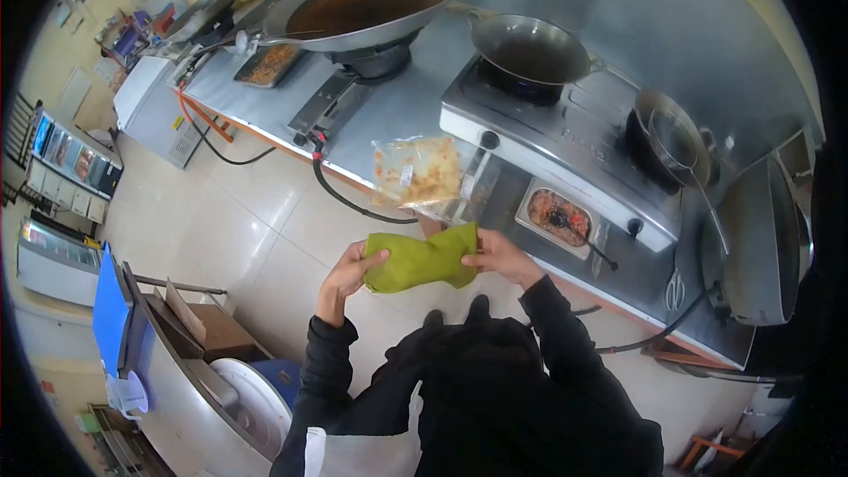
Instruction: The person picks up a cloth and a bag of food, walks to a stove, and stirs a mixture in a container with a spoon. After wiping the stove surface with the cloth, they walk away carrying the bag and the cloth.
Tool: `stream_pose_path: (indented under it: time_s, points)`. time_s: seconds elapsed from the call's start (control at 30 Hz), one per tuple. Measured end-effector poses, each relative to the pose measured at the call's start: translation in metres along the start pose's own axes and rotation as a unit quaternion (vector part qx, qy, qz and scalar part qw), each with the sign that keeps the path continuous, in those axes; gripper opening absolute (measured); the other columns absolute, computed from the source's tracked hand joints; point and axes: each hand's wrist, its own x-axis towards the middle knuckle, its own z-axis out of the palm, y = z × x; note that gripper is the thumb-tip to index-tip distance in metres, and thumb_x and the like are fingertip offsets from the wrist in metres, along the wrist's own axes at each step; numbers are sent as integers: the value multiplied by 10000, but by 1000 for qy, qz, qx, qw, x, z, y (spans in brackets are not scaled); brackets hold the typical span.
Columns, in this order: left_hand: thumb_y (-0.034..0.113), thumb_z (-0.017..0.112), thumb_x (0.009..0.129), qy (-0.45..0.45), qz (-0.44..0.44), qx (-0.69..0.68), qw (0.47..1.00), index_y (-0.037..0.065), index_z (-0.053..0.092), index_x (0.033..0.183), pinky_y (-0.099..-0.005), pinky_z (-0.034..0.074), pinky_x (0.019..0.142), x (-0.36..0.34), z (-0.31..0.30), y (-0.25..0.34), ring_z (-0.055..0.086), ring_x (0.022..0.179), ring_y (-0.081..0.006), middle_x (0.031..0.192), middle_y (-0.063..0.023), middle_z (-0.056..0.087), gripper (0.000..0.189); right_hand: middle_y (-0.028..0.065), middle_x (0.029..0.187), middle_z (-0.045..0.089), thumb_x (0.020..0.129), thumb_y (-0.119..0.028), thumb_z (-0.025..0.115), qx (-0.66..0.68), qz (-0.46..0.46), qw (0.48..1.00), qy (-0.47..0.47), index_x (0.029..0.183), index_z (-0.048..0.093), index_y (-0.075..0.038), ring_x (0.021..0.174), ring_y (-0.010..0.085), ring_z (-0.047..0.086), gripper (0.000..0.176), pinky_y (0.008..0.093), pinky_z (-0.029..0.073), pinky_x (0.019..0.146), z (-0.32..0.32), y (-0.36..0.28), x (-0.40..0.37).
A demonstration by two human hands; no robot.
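Note:
A folded green cloth (420, 258) is stretched between my two hands, in front of my body and above the floor. My left hand (352, 270) pinches its left end, thumb on top. At the opposite end, my right hand (503, 258) grips the cloth the same way. Just beyond the cloth, a clear plastic bag (420, 172) with flat, yellowish-brown food inside lies at the counter's front edge. To the right of the bag is a metal tray (533, 223) of reddish chopped food with a dark-handled spoon (601, 253) in it.
A large wok of brown oil (367, 2) sits on a burner at the back. The gas stove (565, 128) carries a smaller wok (530, 49) and a pan with a strainer (671, 137). Metal tongs (675, 290) lie at right. Black hoses (340, 194) hang off the counter edge.

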Motion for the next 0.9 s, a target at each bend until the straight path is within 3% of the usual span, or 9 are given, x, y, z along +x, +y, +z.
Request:
stream_pose_path:
  time_s: [0.13,0.2,0.23,0.33,0.47,0.63,0.7,0.8,0.9]
  points:
    - [21,472,926,89,96,-119,984,-29,483,1232,-311,527,803,-13,39,27,638,915,-198,1046,-115,638,310,45,1042,607,815,114,522,7,-170,983,71,1178,540,-57,931,139,576,402,275,470,801,3,-20,-10]
    - [19,449,923,-90,147,-97,980,-16,431,1277,-321,526,816,7,-14,-2,629,955,-221,1090,-126,618,356,59,1050,613,794,152,483,-102,-219,969,53,1072,620,-42,935,146,577,365,276,464,791,-10,-20,-19]
    - [19,437,922,-178,171,-86,965,-9,405,1300,-326,526,823,14,-19,0,624,975,-233,1113,-132,609,380,72,1051,621,744,197,415,-107,-243,962,63,869,671,-21,905,158,590,359,270,456,764,-1,-41,-26]
    - [47,440,917,-186,121,-241,945,-4,391,1301,-341,524,839,35,-6,1,601,1029,-249,1153,-141,584,391,101,1040,631,698,202,401,-100,-208,964,130,784,657,-9,1009,215,580,343,296,440,885,-14,-32,-27]
    - [90,477,914,-10,43,-422,906,8,445,1256,-369,522,849,45,63,18,592,1047,-263,1184,-150,566,353,108,1033,645,722,182,381,-126,-305,918,219,798,653,1,972,220,602,335,286,445,875,-28,-41,-17]
    - [155,528,904,50,91,-334,937,6,419,1290,-450,462,940,56,51,-16,547,1117,-299,1238,-157,536,428,128,951,676,774,36,489,-176,-285,924,185,903,685,-28,908,236,640,243,291,477,814,-58,-70,49]
    - [157,538,900,76,137,-343,926,1,412,1296,-458,450,954,38,60,-4,536,1131,-305,1252,-157,526,443,140,931,678,772,-38,572,-366,-222,863,267,892,688,-4,857,226,649,170,299,496,778,-71,-88,74]
    - [152,548,895,102,199,-355,908,-2,397,1307,-461,431,973,12,60,1,512,1160,-311,1277,-160,505,465,133,846,670,697,-21,584,-749,-202,578,254,848,682,7,783,291,650,183,376,516,583,-85,-82,117]
    - [150,549,895,147,254,-357,887,-5,386,1314,-471,408,995,-13,68,4,487,1187,-315,1298,-166,486,475,139,729,661,693,-107,611,-850,-87,438,278,752,695,-20,670,312,649,135,454,476,431,-108,-23,192]
